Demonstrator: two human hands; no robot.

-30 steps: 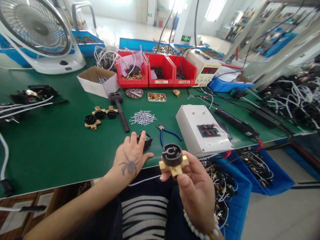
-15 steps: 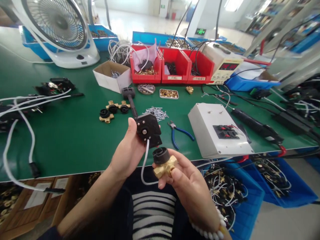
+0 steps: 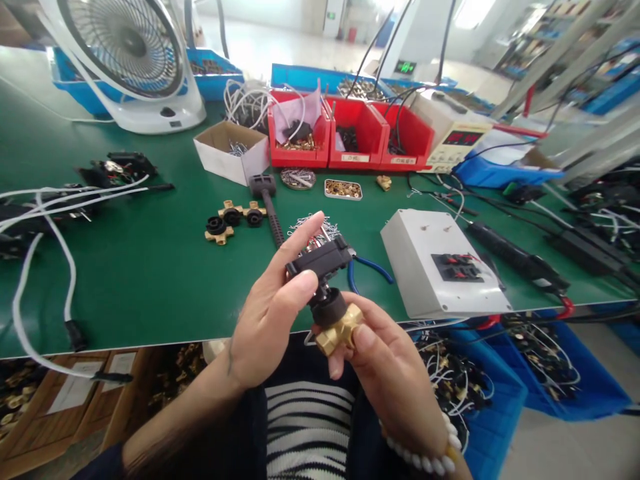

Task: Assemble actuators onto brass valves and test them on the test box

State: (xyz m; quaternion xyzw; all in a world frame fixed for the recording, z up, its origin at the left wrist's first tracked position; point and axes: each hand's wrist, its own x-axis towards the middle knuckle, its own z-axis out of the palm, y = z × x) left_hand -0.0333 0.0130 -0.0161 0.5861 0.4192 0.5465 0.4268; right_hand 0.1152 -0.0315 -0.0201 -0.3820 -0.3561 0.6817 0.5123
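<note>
My left hand (image 3: 270, 307) grips a black actuator housing (image 3: 320, 259) between thumb and fingers, tilted over a brass valve. In my right hand (image 3: 380, 347) is the brass valve body (image 3: 340, 331) with a black collar (image 3: 327, 307) on top. The underside of the housing meets the collar; whether they are locked together I cannot tell. Just beyond lie a pile of metal pins (image 3: 333, 230) and blue-handled cutters (image 3: 373, 265), both partly hidden by the housing. A black hammer-shaped tool (image 3: 267, 200) and several brass valves with black collars (image 3: 219, 230) lie left of them.
Red bins (image 3: 355, 137), a white carton (image 3: 233, 153) and a tray of brass bits (image 3: 343, 189) stand behind. To the right are a grey switch box (image 3: 440, 263) and a black electric screwdriver (image 3: 517, 257). Cabled units (image 3: 120, 170) lie left; a fan (image 3: 125, 60) stands behind.
My left hand has turned the housing over and brought it right, onto the collar of the valve. My right hand still holds the valve, and the view has shifted slightly.
</note>
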